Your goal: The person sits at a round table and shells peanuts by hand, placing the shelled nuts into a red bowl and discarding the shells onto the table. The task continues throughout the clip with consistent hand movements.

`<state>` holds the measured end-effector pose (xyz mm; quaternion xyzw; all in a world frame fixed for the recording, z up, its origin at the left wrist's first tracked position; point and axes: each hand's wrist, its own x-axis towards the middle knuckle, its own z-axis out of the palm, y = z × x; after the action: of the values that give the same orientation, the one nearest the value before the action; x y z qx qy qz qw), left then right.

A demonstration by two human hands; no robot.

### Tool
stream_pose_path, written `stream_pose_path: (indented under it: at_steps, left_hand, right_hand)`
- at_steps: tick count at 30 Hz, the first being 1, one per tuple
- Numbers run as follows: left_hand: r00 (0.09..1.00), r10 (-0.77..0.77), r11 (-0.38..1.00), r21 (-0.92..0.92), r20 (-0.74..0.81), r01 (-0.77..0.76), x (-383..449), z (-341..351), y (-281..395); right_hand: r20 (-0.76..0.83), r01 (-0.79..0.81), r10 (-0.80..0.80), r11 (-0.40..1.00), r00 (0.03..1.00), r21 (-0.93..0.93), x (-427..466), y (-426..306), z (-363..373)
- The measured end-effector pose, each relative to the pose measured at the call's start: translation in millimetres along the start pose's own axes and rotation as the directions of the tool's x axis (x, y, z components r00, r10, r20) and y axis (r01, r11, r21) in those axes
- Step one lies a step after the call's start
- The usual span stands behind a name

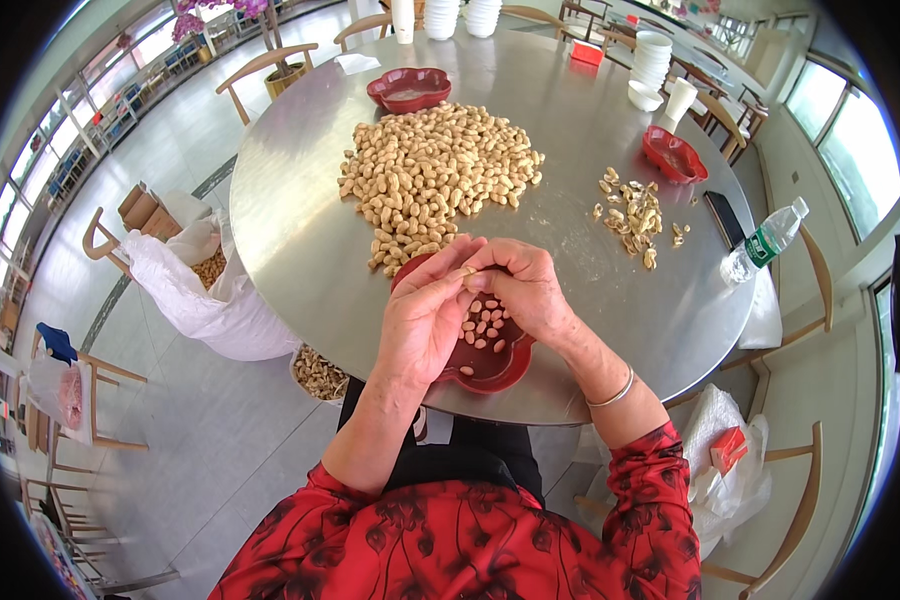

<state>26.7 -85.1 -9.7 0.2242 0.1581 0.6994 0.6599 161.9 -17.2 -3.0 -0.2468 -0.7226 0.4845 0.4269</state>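
Note:
Both hands meet above a red scalloped bowl (487, 375) at the near edge of the round metal table. My left hand (427, 315) and my right hand (529, 289) pinch a peanut (468, 271) between their fingertips; whether its shell is split cannot be told. Shelled pink peanuts (484, 322) lie in the bowl under the hands, which hide part of it. Just beyond them spreads a large heap of unshelled peanuts (435, 172). To the right on the tabletop is a small pile of empty peanut shells (636, 217).
Two more red bowls (409, 90) (675, 154), a black phone (724, 219), a plastic water bottle (765, 241) and stacked white bowls (651, 60) stand around the metal table (292, 217). A white sack (195, 300) and a bin of shells (319, 375) are at the left.

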Motion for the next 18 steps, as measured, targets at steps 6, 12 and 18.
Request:
stream_pose_path:
  at_steps: [6, 12, 18]
  left_hand:
    - [1.0, -0.014, 1.0, 0.0, 0.001, 0.014, -1.0, -1.6, 2.3]
    - [1.0, -0.021, 1.0, -0.014, -0.008, 0.021, -0.5, -1.3, 1.5]
    - [1.0, -0.009, 1.0, 0.016, 0.0, 0.009, 0.1, -3.6, 0.2]
  right_hand:
    - [0.049, -0.006, 0.008, 0.999, 0.999, -0.036, 1.7, -3.0, -4.0]
    - [0.066, 0.014, -0.011, 0.999, 0.998, -0.033, 1.8, -3.1, -5.2]
    - [0.077, 0.029, -0.027, 0.999, 0.997, -0.036, 1.7, -6.1, -5.6]
